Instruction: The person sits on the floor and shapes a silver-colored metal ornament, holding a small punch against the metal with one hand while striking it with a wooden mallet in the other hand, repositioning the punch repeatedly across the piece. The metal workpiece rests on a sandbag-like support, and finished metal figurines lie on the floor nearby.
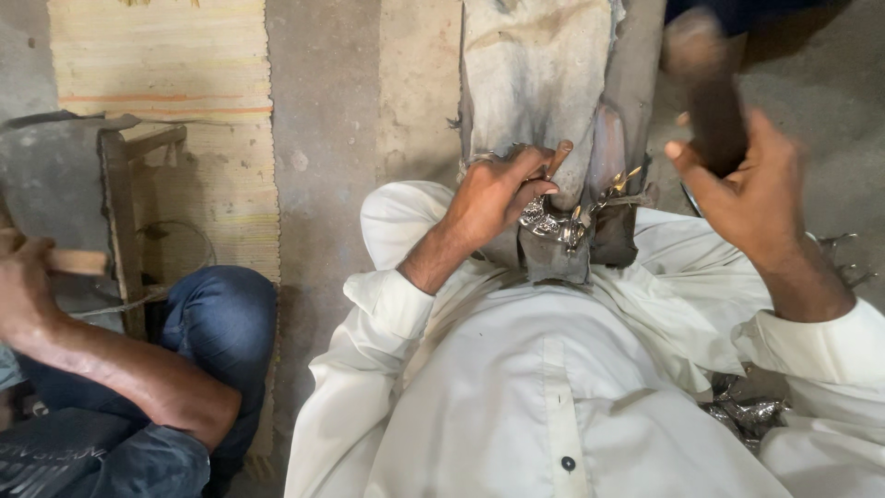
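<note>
Nearest the camera: white shirt [544,387] with a dark button, sleeves rolled at both wrists. At 4 o'clock, beside the right sleeve, a heap of shiny metal scraps [747,410] lies low at the lap.

Centre of view: left hand [493,198] rests on a grey padded block [539,83] that runs from the lap toward 12 o'clock. Its fingers [544,175] are curled and pinch a cluster of small silvery metal pieces [553,221], pressing them on the near end of the block. A brass-coloured bit sits just beside them at 3 o'clock.

At 2 o'clock: right hand [747,189] is raised above the block, fingers closed around a dark wooden mallet [710,101]. The mallet is blurred; its head is up near the top edge.

At 9 o'clock: another person in blue jeans [217,323], forearm across the knee, their hand [23,286] wrapped on a wooden handle [78,263] next to a second grey block on a wooden frame [120,221].

Farthest: bare concrete floor [323,138] and a striped woven mat [166,65] at 11 o'clock.
</note>
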